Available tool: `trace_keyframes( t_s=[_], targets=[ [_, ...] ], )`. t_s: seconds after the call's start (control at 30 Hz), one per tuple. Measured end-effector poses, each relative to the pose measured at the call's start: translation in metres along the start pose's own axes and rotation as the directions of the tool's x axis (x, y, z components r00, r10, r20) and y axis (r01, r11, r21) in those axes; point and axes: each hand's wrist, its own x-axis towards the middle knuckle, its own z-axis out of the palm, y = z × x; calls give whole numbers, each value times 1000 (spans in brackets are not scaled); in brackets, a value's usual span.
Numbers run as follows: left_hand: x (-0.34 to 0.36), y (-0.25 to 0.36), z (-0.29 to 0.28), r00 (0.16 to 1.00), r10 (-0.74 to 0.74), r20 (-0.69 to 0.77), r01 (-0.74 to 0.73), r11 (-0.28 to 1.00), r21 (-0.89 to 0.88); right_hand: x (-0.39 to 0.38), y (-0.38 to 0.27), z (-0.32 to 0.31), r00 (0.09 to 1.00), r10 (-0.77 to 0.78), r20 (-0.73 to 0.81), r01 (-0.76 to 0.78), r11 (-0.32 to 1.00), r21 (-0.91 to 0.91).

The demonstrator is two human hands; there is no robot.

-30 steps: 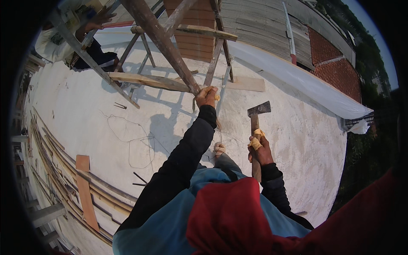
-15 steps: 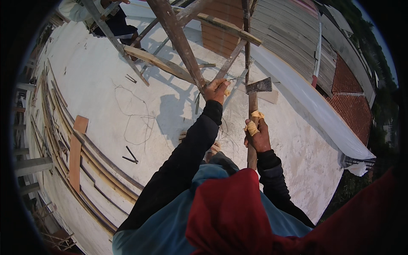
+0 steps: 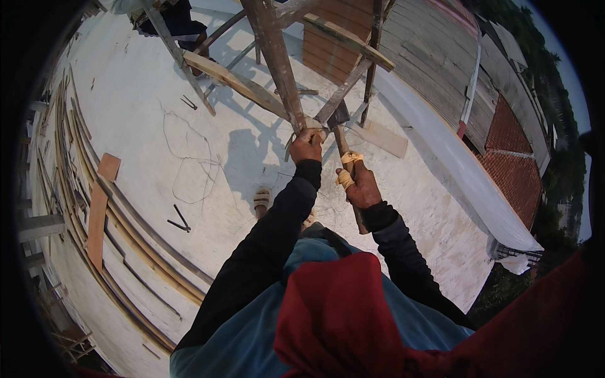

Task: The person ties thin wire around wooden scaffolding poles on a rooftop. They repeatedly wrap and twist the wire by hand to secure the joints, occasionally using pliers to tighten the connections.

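My right hand (image 3: 357, 183), with tape wound round two fingers, grips the wooden handle of a hammer (image 3: 339, 118). Its dark metal head sits against the joint of a rough timber frame (image 3: 277, 63). My left hand (image 3: 307, 143) is closed round the lower end of the frame's slanted post, just left of the hammer head. What my left fingers pinch is too small to tell. Both arms wear black sleeves. One sandalled foot (image 3: 261, 200) shows below on the pale concrete roof (image 3: 145, 107).
Long planks and strips (image 3: 94, 214) lie stacked along the left roof edge. Loose wire (image 3: 189, 157) and dark metal bits (image 3: 178, 220) lie on the slab. Another person (image 3: 176, 19) stands at the far side of the frame. A white parapet (image 3: 454, 164) runs along the right.
The hammer has swung from raised at the right down onto the frame joint beside my left hand. The view has tilted, so the frame sits nearer the centre.
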Motion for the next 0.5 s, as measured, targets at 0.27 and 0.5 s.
trace_keyframes(
  t_s=[0.27,0.5],
  targets=[
    [-13,11,-10,996,85,-20,-76,955,287,14,29,10,996,-74,48,81,985,-154],
    [-18,12,-15,992,125,-31,-117,973,198,16,29,7,992,-118,41,124,975,-184]
  ],
)
